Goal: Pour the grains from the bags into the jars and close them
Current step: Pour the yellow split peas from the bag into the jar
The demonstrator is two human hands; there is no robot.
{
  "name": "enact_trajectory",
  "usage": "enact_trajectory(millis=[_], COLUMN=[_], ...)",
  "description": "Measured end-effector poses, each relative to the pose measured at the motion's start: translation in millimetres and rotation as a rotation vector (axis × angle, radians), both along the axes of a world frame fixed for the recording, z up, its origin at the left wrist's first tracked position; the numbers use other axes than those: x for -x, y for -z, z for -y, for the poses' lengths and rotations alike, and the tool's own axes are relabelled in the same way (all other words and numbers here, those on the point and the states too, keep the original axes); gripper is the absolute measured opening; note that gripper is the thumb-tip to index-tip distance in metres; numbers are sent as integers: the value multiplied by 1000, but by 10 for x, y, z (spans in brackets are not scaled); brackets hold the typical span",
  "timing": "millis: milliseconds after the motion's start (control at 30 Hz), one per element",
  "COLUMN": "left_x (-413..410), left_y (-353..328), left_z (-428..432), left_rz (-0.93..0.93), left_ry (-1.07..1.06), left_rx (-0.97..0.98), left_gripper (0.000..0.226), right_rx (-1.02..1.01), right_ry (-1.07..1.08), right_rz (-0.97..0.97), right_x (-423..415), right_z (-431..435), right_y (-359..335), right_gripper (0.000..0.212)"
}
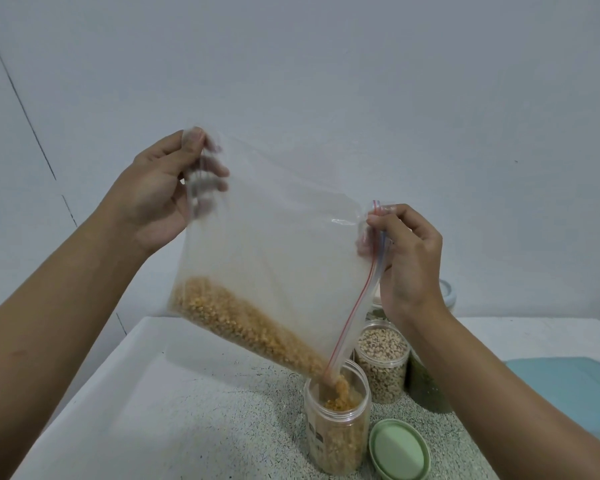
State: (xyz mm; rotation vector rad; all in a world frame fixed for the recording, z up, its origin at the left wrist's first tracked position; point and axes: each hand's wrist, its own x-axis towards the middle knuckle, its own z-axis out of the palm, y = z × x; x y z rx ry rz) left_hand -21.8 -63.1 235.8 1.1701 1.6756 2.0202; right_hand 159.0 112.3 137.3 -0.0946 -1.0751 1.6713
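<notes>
Grains (243, 327) run from the bag (274, 237), pinched in my left grip (156, 199) and right grip (409, 258), into the open jar (336, 431) on the worktop (205, 410), roughly half poured, I judge, its green lid (399, 449) not yet on.

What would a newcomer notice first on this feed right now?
The big clear zip bag is held tilted mid-frame, the left hand gripping its top corner and the right hand pinching the zip edge, while yellow grains slide out of its low corner. Directly below, the open jar on the speckled counter is well filled. A green lid lies flat beside it, lower right.
</notes>
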Motion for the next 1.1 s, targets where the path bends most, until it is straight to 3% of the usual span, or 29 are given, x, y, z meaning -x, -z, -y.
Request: enact_trajectory(millis=[667,867,1100], left_x=[16,-9,-47], left_y=[-49,-49,-66], left_z=[109,103,119], left_rz=[-36,-49,-68], left_ry=[-24,-20,-29], left_rx=[10,21,19], left_gripper=[28,27,26], right_rx=[-1,4,11], right_ry=[-13,-20,-20], right_rz=[-18,-27,-19], right_x=[24,-17,-26], right_z=[88,95,95], right_y=[-7,-5,6], right_gripper=[30,39,33])
